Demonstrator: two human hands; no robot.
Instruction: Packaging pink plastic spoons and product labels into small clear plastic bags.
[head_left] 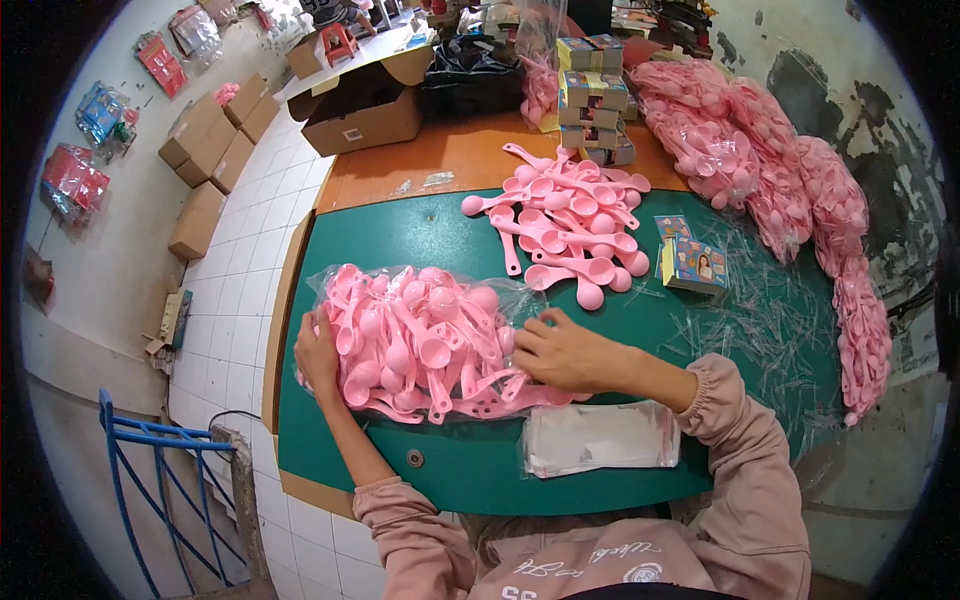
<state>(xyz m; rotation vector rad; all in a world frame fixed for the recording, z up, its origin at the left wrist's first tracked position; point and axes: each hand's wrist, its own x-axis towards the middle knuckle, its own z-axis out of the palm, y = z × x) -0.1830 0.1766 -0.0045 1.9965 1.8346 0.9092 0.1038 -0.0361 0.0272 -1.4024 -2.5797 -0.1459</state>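
Observation:
A clear plastic bag full of pink measuring spoons (pixel 430 345) lies on the green tabletop (pixel 480 460) in front of me. My left hand (pixel 318 352) presses along the bag's left side, its fingers partly hidden behind the plastic. At the bag's right edge, my right hand (pixel 565 352) has its fingers bent in against the clear film; the fingertips are partly hidden. Beyond it rests a loose heap of pink measuring spoons (pixel 575 215). Close to my right forearm lies a stack of clear flat bags (pixel 600 440).
A small pile of printed cards (pixel 697 265) sits right of the heap, beside scattered clear plastic strips (pixel 770 340). Bagged pink spoons (pixel 780 170) line the right edge. Card stacks (pixel 593 100) and an open cardboard box (pixel 360 115) stand at the back. A blue railing (pixel 165 440) is at lower left.

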